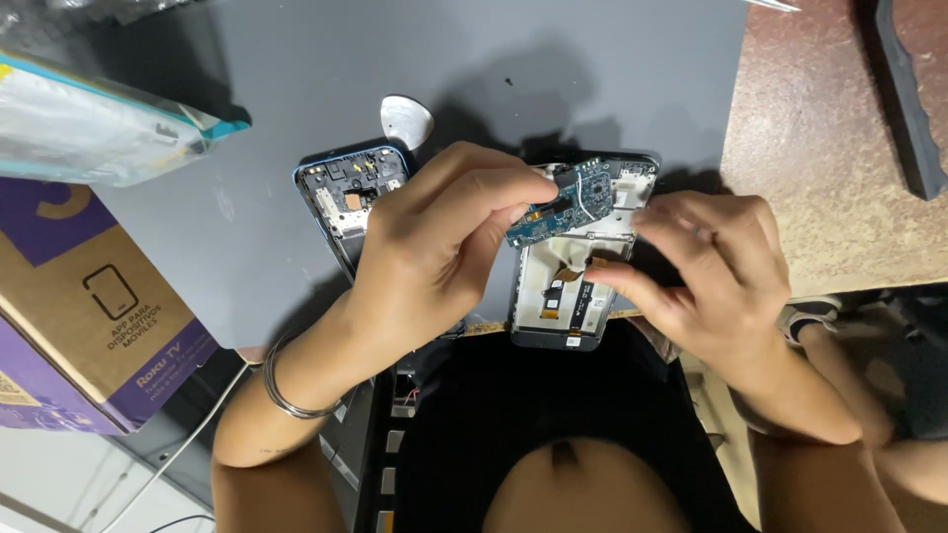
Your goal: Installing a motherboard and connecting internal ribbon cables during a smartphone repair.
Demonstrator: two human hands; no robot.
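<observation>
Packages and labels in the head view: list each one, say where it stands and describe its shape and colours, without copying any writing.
Cardboard box: left edge, beside the grey mat; rectangular, brown top with purple sides and a small outline pictogram.
Plastic-wrapped packet: upper left, above the box; flat, whitish with teal edges.
Small white sticker: bottom end of the opened phone frame; tiny rectangle.

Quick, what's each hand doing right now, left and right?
Left hand: closed, pinching the blue circuit board.
Right hand: fingertips pinched at the open phone frame; what they hold cannot be told.
</observation>
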